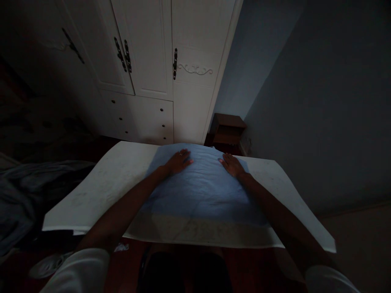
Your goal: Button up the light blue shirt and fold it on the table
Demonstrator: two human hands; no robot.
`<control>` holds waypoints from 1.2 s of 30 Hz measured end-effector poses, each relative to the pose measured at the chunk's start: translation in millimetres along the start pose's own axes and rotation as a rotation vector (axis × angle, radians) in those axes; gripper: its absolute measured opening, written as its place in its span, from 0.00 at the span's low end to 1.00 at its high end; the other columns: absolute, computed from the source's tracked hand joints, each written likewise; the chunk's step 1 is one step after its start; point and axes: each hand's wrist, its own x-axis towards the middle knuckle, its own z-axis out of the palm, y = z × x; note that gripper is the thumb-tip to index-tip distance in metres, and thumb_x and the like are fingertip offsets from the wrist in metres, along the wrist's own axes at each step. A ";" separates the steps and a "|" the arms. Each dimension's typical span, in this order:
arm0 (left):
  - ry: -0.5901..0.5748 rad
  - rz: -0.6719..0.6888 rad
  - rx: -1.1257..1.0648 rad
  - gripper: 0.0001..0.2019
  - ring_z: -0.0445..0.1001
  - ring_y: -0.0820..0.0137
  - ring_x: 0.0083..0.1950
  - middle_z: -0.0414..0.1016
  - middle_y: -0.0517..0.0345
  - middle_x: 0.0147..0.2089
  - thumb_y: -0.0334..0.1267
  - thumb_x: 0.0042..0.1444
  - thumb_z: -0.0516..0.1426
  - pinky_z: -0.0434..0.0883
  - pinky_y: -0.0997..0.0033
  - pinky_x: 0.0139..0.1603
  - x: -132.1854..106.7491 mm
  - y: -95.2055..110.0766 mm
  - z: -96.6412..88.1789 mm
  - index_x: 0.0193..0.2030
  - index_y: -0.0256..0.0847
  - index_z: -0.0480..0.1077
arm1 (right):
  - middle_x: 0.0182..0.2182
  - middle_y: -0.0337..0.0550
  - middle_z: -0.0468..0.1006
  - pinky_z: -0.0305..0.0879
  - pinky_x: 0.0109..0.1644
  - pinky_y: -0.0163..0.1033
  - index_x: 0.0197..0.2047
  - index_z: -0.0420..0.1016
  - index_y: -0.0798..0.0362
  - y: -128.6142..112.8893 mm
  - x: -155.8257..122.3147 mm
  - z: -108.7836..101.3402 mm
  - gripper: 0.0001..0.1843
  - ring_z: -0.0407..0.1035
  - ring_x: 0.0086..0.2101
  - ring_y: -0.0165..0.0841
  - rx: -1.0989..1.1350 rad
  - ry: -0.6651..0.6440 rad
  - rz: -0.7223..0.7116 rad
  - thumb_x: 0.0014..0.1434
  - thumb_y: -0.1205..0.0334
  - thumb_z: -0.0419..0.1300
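Note:
A blue cloth (198, 187) lies spread flat on a white board (100, 187) in front of me. My left hand (179, 161) rests palm down on the cloth's far left part, fingers stretched out, a ring on one finger. My right hand (231, 165) lies flat on the cloth's far right part, fingers extended too. Both hands press on the fabric near its far edge and hold nothing. The room is dim.
A white wardrobe (152, 69) with dark handles and small drawers stands behind the board. A brown wooden nightstand (227, 128) sits to its right by the blue-grey wall. Dark bedding (30, 191) lies heaped at the left.

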 end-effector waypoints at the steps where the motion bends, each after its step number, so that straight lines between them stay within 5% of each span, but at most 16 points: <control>1: 0.033 -0.006 0.006 0.33 0.49 0.57 0.74 0.51 0.40 0.73 0.54 0.66 0.44 0.51 0.57 0.72 4.4 -1.8 -3.5 0.70 0.33 0.55 | 0.67 0.62 0.57 0.43 0.71 0.49 0.69 0.56 0.67 -0.5 3.8 -3.3 0.35 0.50 0.67 0.47 0.016 0.003 0.013 0.70 0.48 0.43; 7: 0.124 -0.100 0.113 0.26 0.55 0.56 0.71 0.61 0.40 0.68 0.46 0.66 0.46 0.52 0.55 0.70 40.1 -22.7 -30.4 0.66 0.35 0.61 | 0.58 0.58 0.71 0.58 0.65 0.50 0.60 0.70 0.61 3.6 36.0 -25.0 0.22 0.65 0.59 0.45 0.076 0.012 0.088 0.67 0.59 0.54; 13: 0.035 -0.287 0.092 0.18 0.74 0.56 0.54 0.78 0.42 0.49 0.44 0.64 0.49 0.67 0.59 0.56 56.8 -48.0 -34.5 0.49 0.39 0.75 | 0.46 0.47 0.79 0.69 0.55 0.49 0.46 0.76 0.58 12.0 62.2 -39.3 0.11 0.73 0.48 0.36 0.187 0.009 0.144 0.65 0.60 0.59; 24: 0.178 -0.423 0.030 0.17 0.72 0.55 0.53 0.75 0.37 0.49 0.39 0.63 0.48 0.69 0.58 0.53 61.8 -49.1 -17.7 0.48 0.33 0.74 | 0.43 0.47 0.80 0.70 0.53 0.47 0.43 0.78 0.57 13.8 70.7 -15.4 0.11 0.75 0.46 0.36 0.297 0.086 0.274 0.65 0.59 0.59; 32: 0.289 -0.345 -0.052 0.14 0.71 0.64 0.54 0.74 0.46 0.51 0.34 0.63 0.48 0.66 0.66 0.57 59.5 -52.7 -33.4 0.48 0.37 0.71 | 0.46 0.48 0.81 0.67 0.56 0.40 0.44 0.81 0.54 19.7 74.1 -17.1 0.16 0.74 0.49 0.38 0.305 0.238 0.246 0.62 0.66 0.51; 36: 0.322 -0.428 -0.039 0.14 0.72 0.61 0.53 0.72 0.42 0.53 0.35 0.63 0.50 0.68 0.63 0.54 61.1 -47.9 -40.5 0.53 0.35 0.68 | 0.42 0.49 0.82 0.69 0.52 0.42 0.41 0.80 0.55 20.9 67.4 -11.6 0.16 0.75 0.45 0.38 0.278 0.279 0.249 0.59 0.68 0.51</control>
